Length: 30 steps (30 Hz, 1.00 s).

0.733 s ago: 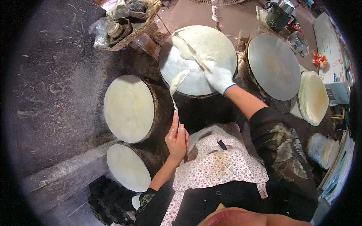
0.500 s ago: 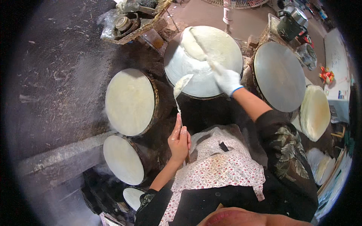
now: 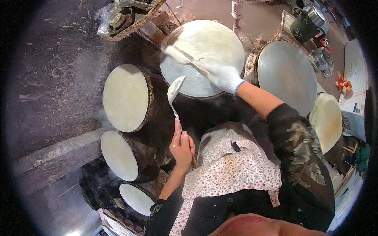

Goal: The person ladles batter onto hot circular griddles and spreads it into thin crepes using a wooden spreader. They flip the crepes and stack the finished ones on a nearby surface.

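Observation:
My left hand (image 3: 182, 149) is closed around the handle of a ladle (image 3: 175, 89), its index finger stretched along the shaft. Wet white batter coats the ladle's bowl, which is held up just off the near edge of a round griddle (image 3: 187, 85). Over that griddle, my right hand (image 3: 223, 77), in a white glove with a blue cuff, grips a thin flat spreader (image 3: 192, 59). The spreader lies slantwise across the surface, with a thick ridge of batter (image 3: 175, 54) along its far-left part. A pale batter layer (image 3: 216, 39) covers the griddle's far side.
To the right stands a bare grey griddle (image 3: 285, 76), beside a stack of thin round pancakes (image 3: 327, 122). On the left are more round griddles (image 3: 126, 98) (image 3: 119, 155) with pale sheets on them. A dark pot (image 3: 305, 29) stands at the far right; steam rises at left.
My right hand has swept the spreader leftward round the griddle, carrying the batter ridge along. The left hand still holds the ladle up. The whole view has shifted slightly.

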Each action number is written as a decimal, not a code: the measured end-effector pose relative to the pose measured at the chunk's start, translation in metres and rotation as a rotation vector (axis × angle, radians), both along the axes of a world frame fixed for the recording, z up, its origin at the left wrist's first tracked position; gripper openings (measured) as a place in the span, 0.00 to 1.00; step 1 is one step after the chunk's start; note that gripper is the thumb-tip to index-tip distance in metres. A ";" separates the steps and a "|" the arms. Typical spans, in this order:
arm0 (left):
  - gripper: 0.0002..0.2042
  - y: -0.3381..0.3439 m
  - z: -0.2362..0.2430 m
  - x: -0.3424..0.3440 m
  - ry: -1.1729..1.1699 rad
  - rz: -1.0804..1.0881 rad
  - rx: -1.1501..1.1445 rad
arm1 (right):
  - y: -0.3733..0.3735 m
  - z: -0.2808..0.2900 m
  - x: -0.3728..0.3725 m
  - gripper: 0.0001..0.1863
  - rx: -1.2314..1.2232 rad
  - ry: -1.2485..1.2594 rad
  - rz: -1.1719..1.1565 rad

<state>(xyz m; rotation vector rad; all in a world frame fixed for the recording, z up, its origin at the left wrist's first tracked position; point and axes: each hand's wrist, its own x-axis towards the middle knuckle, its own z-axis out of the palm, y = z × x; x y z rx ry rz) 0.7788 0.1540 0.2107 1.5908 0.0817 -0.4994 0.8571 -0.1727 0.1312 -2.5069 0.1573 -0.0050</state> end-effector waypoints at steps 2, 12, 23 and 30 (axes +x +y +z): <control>0.26 -0.003 0.000 -0.004 -0.045 0.016 0.018 | -0.013 0.004 -0.007 0.22 0.097 -0.030 -0.108; 0.26 -0.020 0.002 -0.021 0.078 0.115 0.054 | -0.034 0.008 0.007 0.26 0.201 0.261 -0.028; 0.26 -0.024 -0.001 -0.023 0.106 0.183 0.051 | -0.042 0.008 0.017 0.24 0.256 0.228 0.134; 0.28 -0.018 -0.013 -0.017 0.154 0.207 0.041 | -0.061 -0.002 0.037 0.24 0.174 0.082 -0.184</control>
